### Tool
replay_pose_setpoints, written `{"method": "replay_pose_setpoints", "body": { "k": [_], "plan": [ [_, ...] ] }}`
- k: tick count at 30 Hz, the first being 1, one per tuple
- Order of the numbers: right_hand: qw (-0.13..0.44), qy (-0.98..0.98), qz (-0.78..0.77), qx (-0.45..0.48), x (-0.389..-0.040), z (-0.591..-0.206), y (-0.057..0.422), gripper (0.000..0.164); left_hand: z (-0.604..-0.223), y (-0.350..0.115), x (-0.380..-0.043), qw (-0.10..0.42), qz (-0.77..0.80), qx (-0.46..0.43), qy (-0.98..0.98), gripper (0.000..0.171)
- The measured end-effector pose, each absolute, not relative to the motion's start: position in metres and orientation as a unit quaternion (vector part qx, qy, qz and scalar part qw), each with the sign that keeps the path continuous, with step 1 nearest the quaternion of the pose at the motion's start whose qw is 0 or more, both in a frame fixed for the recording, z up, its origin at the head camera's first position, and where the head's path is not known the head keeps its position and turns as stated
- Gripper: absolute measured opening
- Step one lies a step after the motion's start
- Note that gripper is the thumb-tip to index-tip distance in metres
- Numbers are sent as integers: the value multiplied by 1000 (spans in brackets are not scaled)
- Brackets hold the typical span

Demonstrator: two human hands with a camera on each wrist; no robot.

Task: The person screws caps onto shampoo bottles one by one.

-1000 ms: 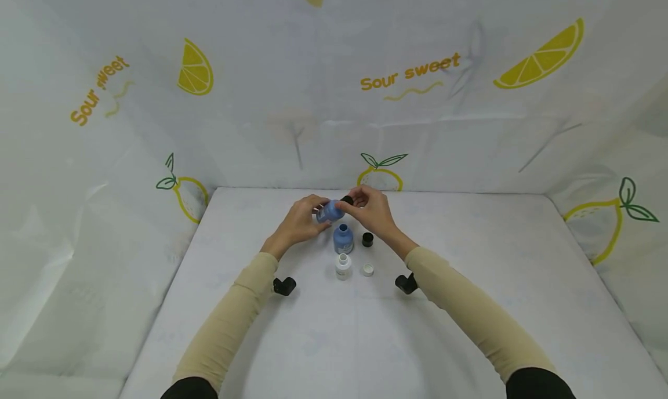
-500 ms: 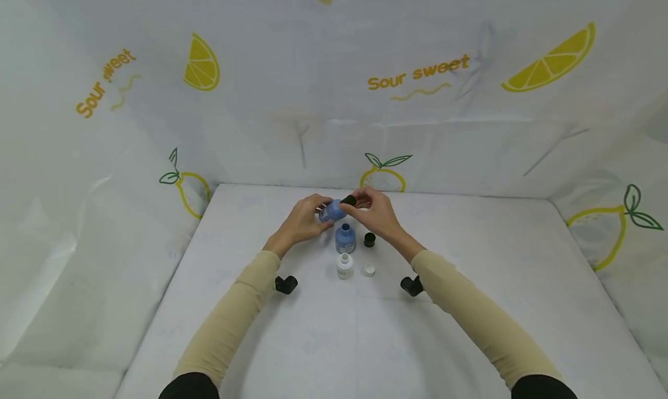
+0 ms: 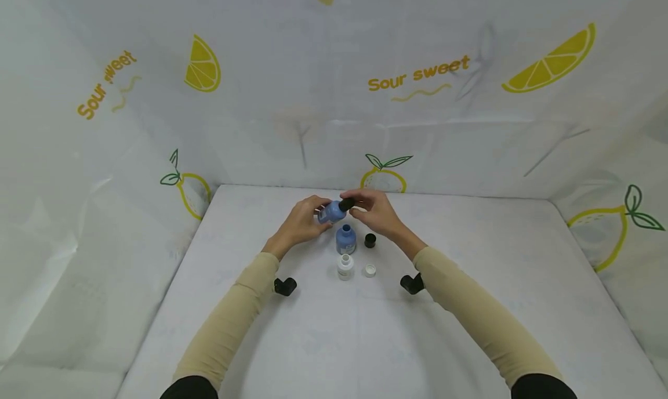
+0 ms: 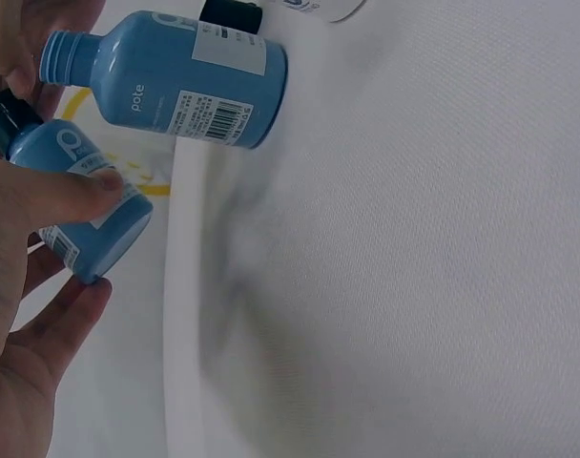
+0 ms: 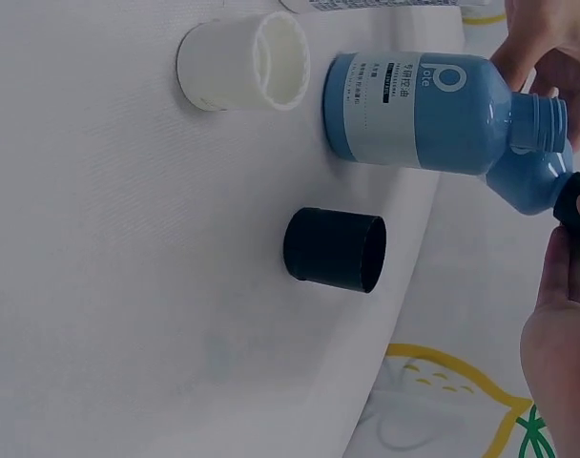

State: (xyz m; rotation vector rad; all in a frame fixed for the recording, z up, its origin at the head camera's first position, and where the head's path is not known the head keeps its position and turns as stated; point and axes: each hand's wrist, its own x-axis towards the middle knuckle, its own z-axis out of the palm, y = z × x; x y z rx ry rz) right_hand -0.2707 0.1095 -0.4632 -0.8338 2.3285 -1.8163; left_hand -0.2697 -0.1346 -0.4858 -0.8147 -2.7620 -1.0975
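My left hand [image 3: 298,223] grips a blue bottle [image 4: 88,196] with a white label, its thumb across the label and fingertips under the base. The bottle leans to the upper right, above the table. A black cap [image 3: 347,204] covers its top, and my right hand [image 3: 381,216] pinches that cap between thumb and fingers. Just in front of the hands stands an uncapped blue bottle [image 5: 419,110], upright, with a bare threaded neck. To its right a loose black cap [image 5: 334,250] rests on the table.
Nearer me an uncapped white bottle [image 3: 345,268] stands in line with the blue one, a white cap [image 3: 370,271] to its right. Black elbow-shaped pieces show by the left forearm [image 3: 285,286] and right forearm [image 3: 411,283]. A printed sheet [image 3: 334,126] hangs behind the table.
My right thumb, earlier across the bottle's shoulder, has shifted down and right to the cap's underside, so more of the cap shows. My left hand keeps its grip on the bottle.
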Motion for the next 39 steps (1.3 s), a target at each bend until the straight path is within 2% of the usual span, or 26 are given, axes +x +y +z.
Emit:
{"method": "replay_pose_setpoints", "body": {
  "k": [39],
  "plan": [
    [-60, 834, -518, -180, -269, -465, 104, 32, -481, -129, -267, 50, -333, -271, -902, 53]
  ]
}}
